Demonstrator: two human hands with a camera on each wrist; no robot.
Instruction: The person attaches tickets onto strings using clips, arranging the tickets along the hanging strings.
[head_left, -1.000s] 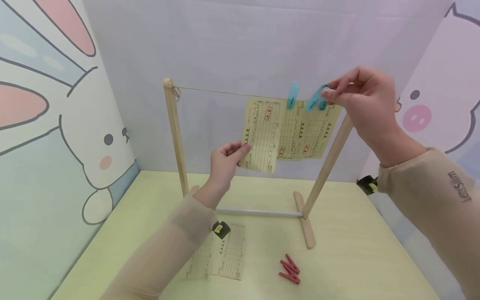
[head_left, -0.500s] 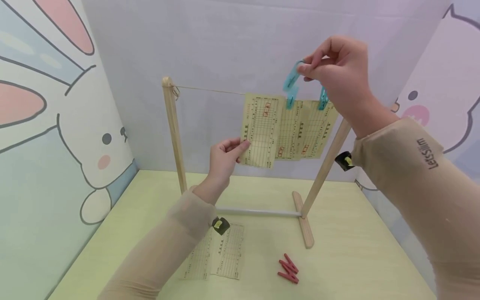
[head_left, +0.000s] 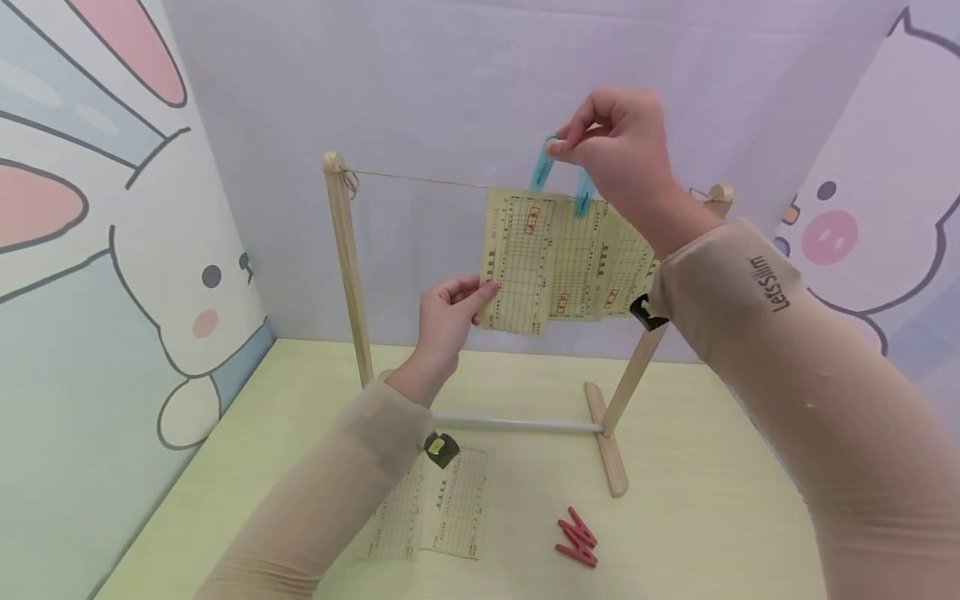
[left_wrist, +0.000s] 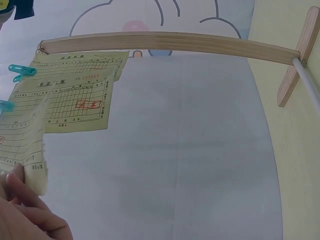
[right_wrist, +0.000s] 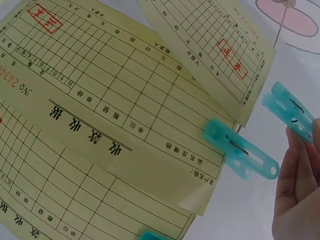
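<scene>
**Third slip goes up on the string**

A person's right hand (head_left: 618, 154), raised in the upper centre of the head view, pinches a blue clothespin (head_left: 542, 164) between thumb and fingertips, its lower end at the top edge of the leftmost paper slip (head_left: 520, 262) where that slip meets the string (head_left: 420, 180). The left hand (head_left: 447, 317), at mid-frame, pinches the same slip by its lower left edge, thumb on the front and fingers curled behind. Just to the right a second blue clothespin (head_left: 582, 200) clamps a neighbouring slip (head_left: 577, 262) to the string, and a further slip (head_left: 626, 271) hangs overlapped behind it (its own fastening is hidden by the right arm). The string runs between the two upright posts of a wooden rack (head_left: 347, 267) standing on the pale green tabletop (head_left: 697, 500). In the lower part of the frame two more printed slips (head_left: 438, 512) lie flat on the tabletop beside the left forearm, and a small heap of red clothespins (head_left: 577, 540) lies near the rack's right foot. Cartoon animal panels (head_left: 112, 250) line the sides of the frame.
</scene>
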